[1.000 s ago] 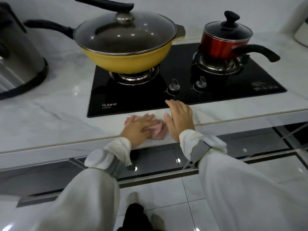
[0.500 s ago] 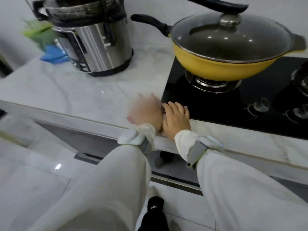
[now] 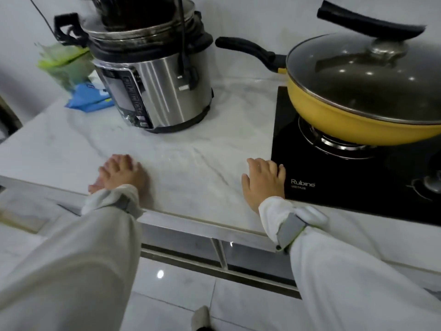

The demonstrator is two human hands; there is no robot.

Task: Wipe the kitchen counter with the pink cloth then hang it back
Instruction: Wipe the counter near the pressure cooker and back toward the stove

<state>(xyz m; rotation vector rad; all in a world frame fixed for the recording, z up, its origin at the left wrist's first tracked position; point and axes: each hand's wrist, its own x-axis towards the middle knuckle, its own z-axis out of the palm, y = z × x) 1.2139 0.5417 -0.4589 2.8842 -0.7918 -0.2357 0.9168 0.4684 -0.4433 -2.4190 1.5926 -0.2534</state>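
Observation:
My left hand point(image 3: 120, 173) lies flat on the white marble counter point(image 3: 191, 163) near its front edge, fingers spread. It presses the pink cloth point(image 3: 93, 187) down; only a pink edge shows at the thumb side, the remainder hidden under the palm. My right hand point(image 3: 263, 180) rests flat on the counter well to the right, its fingers touching the left edge of the black hob point(image 3: 334, 177), and it holds nothing.
A steel pressure cooker point(image 3: 155, 87) with a dangling cable stands behind my left hand. Blue and green packets point(image 3: 88, 99) lie at the back left. A yellow lidded wok point(image 3: 367, 108) sits on the hob's burner, its black handle pointing left.
My left hand has slid the cloth left along the counter, away from my right hand, which stayed by the hob's edge. The view swung left, off the hob.

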